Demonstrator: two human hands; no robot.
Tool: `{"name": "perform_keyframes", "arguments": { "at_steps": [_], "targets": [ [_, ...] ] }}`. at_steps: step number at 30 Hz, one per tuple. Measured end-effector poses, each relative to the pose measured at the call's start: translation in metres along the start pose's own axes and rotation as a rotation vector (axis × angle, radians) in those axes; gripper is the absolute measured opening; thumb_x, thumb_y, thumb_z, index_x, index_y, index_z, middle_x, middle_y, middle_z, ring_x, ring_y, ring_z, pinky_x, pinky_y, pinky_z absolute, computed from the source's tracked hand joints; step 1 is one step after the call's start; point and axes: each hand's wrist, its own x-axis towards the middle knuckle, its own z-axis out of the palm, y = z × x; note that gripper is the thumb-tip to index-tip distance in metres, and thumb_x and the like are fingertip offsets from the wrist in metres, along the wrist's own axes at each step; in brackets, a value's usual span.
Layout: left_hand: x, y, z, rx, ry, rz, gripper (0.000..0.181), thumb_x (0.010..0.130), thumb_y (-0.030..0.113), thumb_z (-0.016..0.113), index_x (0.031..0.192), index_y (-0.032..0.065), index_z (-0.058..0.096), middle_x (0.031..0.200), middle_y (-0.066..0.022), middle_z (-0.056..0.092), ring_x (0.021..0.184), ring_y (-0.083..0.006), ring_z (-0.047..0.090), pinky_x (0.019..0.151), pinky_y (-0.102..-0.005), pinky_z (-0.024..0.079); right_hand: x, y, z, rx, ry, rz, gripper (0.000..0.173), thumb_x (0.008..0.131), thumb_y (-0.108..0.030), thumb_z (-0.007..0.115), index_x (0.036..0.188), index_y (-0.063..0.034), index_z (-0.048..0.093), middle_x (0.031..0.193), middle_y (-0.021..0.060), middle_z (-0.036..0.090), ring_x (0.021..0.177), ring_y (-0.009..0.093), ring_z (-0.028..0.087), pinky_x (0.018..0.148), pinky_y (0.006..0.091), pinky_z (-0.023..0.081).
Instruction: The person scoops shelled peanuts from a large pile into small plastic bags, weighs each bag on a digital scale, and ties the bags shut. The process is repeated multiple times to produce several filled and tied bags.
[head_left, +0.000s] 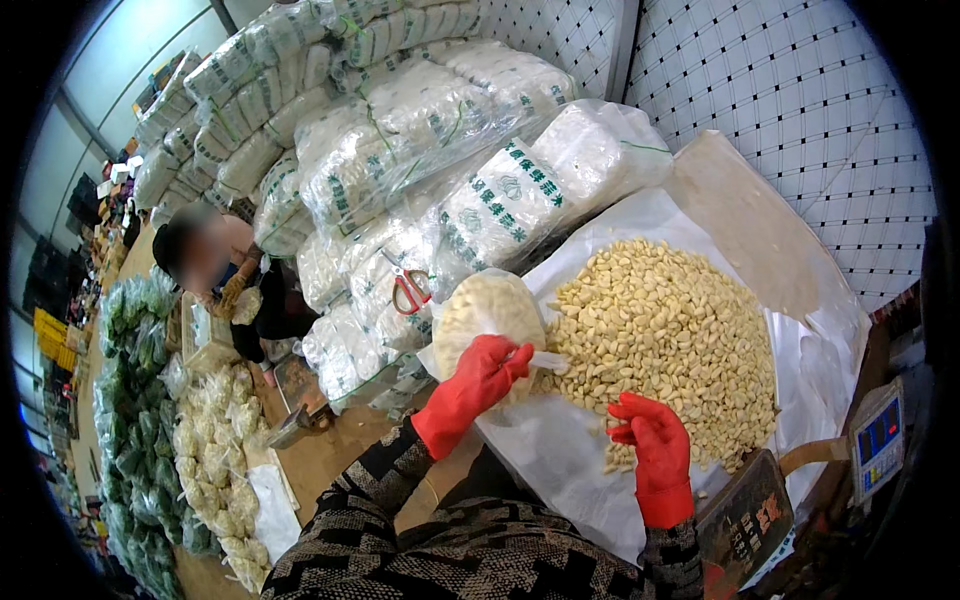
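Note:
My left hand (480, 386), in a red rubber glove, grips the gathered neck of a clear plastic bag (487, 311) filled with pale peeled garlic cloves. The bag stands at the left edge of a large heap of peeled garlic cloves (667, 337) on white sheeting (525, 457). My right hand (652, 446), also red-gloved, is at the heap's near edge with its fingers bent and a little apart; whether it touches any cloves is hard to tell. Red-handled scissors (409, 289) lie on wrapped packs left of the bag.
Plastic-wrapped white packs (495, 202) are stacked behind. A digital scale display (877, 442) and a dark metal plate (750, 517) stand at right. A co-worker (247, 285) sits at left beside a crate (202, 345). Filled garlic bags (217, 465) and green bags (142, 450) line the floor.

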Motion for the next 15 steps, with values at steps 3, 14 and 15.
{"name": "perform_keyframes", "arguments": {
  "at_steps": [3,14,15],
  "targets": [
    [0.015,-0.06,0.02,0.549,-0.025,0.136,0.018,0.079,0.022,0.063,0.087,0.0048,0.064,0.078,-0.0121,0.062,0.076,-0.028,0.056,0.073,-0.0361,0.043,0.004,0.024,-0.031,-0.008,0.209,0.13,0.025,0.088,-0.013,0.056,0.108,0.0016,0.057,0.103,0.0136,0.063,0.085,0.018,0.062,0.07,0.0297,0.05],
    [0.067,-0.085,0.049,1.05,0.274,0.189,0.06,0.08,0.026,0.056,0.136,0.0127,0.039,0.143,-0.0137,0.033,0.135,-0.0382,0.019,0.111,-0.0533,0.007,0.031,0.035,-0.3,-0.142,1.13,-0.006,0.018,0.089,-0.016,0.054,0.084,0.0012,0.058,0.072,0.0092,0.062,0.048,0.012,0.049,0.045,0.0273,0.04],
    [0.069,-0.083,0.052,1.057,0.251,0.193,0.058,0.081,0.027,0.054,0.135,0.0116,0.04,0.143,-0.0142,0.032,0.135,-0.0381,0.019,0.111,-0.0535,0.007,0.032,0.04,-0.336,-0.281,1.145,-0.081,0.017,0.088,-0.016,0.055,0.085,0.0009,0.058,0.072,0.0087,0.062,0.048,0.012,0.048,0.046,0.0275,0.04]
  ]
}}
